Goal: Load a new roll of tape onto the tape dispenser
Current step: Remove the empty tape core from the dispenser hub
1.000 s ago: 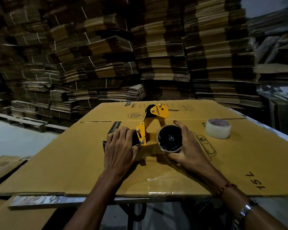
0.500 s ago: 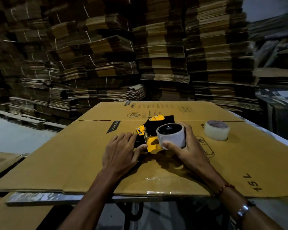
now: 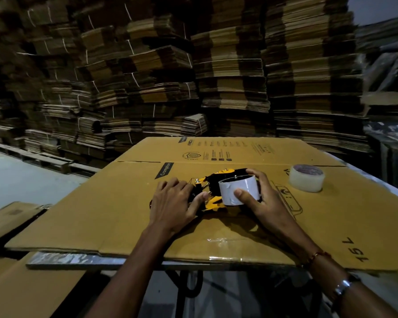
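A yellow and black tape dispenser point(image 3: 213, 181) lies on its side on the flattened cardboard sheet point(image 3: 115, 214). My left hand point(image 3: 175, 203) grips its handle end, which the hand hides. A whitish core or roll point(image 3: 238, 190) sits on the dispenser's black spool, its open end up. My right hand point(image 3: 261, 199) wraps around this roll, thumb on its near face and fingers behind. A second roll of clear tape point(image 3: 306, 177) stands apart on the cardboard to the right, touched by neither hand.
The cardboard sheet covers a metal-edged table point(image 3: 62, 260). High stacks of bundled flat cartons point(image 3: 228, 76) fill the background. More flat cardboard point(image 3: 12, 216) lies low on the left, past the table edge. Bare floor point(image 3: 21, 180) shows at far left.
The dispenser went from standing upright to lying on its side. The spool's open end now faces up, and my right hand closed more fully around the roll.
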`<state>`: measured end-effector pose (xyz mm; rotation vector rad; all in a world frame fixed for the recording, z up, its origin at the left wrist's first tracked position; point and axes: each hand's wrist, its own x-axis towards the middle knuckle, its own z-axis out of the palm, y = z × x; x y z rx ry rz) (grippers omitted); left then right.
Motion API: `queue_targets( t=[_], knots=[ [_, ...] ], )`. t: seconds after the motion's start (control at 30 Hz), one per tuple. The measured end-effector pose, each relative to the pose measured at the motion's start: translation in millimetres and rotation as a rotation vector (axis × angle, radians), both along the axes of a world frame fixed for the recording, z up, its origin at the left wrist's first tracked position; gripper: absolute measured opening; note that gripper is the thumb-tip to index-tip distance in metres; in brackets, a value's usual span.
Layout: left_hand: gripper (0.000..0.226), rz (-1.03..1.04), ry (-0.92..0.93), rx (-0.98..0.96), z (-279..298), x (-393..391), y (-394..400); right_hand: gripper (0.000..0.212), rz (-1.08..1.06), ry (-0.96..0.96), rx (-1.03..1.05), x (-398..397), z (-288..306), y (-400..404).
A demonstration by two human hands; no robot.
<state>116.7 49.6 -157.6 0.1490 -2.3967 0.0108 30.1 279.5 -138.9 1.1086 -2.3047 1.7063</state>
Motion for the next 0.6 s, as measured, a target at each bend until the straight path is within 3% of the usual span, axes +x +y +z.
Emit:
queue_targets(
  t=[0.37,0.53,0.6],
  knots=[
    [0.072,0.028,-0.042,0.154,0,-1,-3,0.068,0.065,-0.011,0.094,-4,-8,-2],
    [0.055,0.031,0.141,0.309,3,1,-2,0.077,0.041,0.039,0.241,-6,-10,-4],
    [0.038,-0.083,0.276,0.397,5,9,5,0.079,0.006,0.118,0.320,-5,-11,-6]
  ],
)
